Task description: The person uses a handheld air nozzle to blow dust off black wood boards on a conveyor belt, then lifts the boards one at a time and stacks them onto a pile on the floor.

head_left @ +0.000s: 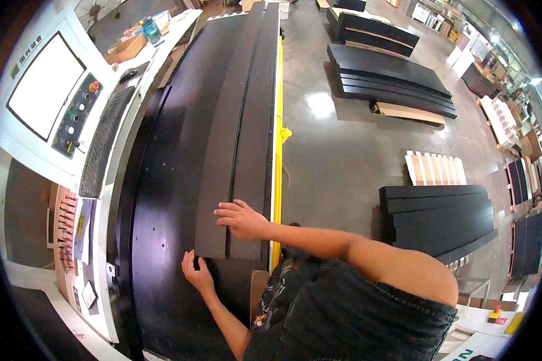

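Observation:
Two long dark brown boards (215,180) lie side by side, lengthwise, on a black machine bed (162,265), with a narrow dark gap between them. My right hand (242,220) rests across that gap near the boards' close end, fingers spread and palm down. Just beyond the near left corner of the left board is my left hand (197,274), its fingers curved and apart from the thumb. I see nothing held in it; whether its fingertips touch the board's corner I cannot tell.
A yellow rail (277,144) runs along the bed's right side. At left stand a control panel (78,114) with a screen, a keyboard (105,144) and a mouse (127,75). Stacks of black boards (439,213) sit on the floor at right. A blue bottle (151,30) stands at the back.

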`<move>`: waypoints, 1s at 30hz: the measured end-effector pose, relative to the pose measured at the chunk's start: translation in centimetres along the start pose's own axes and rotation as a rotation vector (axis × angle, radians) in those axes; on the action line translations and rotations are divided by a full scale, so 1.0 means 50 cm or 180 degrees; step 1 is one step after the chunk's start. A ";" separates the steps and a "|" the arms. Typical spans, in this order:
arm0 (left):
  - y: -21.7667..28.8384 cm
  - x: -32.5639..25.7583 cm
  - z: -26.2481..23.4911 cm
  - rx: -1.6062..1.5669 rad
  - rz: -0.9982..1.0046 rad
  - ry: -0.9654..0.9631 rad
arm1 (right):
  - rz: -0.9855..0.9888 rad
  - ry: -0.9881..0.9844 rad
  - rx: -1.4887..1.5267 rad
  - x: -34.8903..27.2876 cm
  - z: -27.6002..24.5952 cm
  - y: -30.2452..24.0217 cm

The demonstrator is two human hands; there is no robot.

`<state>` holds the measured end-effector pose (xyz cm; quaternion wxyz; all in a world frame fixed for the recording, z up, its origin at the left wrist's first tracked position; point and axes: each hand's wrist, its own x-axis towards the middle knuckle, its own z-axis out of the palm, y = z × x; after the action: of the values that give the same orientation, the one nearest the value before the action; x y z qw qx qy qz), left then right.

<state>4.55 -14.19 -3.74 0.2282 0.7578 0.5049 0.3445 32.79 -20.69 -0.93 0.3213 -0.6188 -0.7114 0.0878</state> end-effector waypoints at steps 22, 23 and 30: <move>-0.015 0.000 0.000 -0.0018 0.0020 0.0065 | -0.0012 0.0051 0.0195 -0.004 -0.005 -0.002; -0.017 -0.008 -0.004 0.0016 0.0011 0.0052 | 0.0008 0.0067 0.0145 -0.007 -0.003 -0.004; -0.011 -0.003 0.002 0.0072 0.0017 0.0023 | -0.0015 -0.0031 0.0155 -0.006 -0.006 0.007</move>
<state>4.23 -14.14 -4.25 0.2169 0.7604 0.5076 0.3422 33.28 -20.99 -0.99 0.3330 -0.6087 -0.7121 0.1074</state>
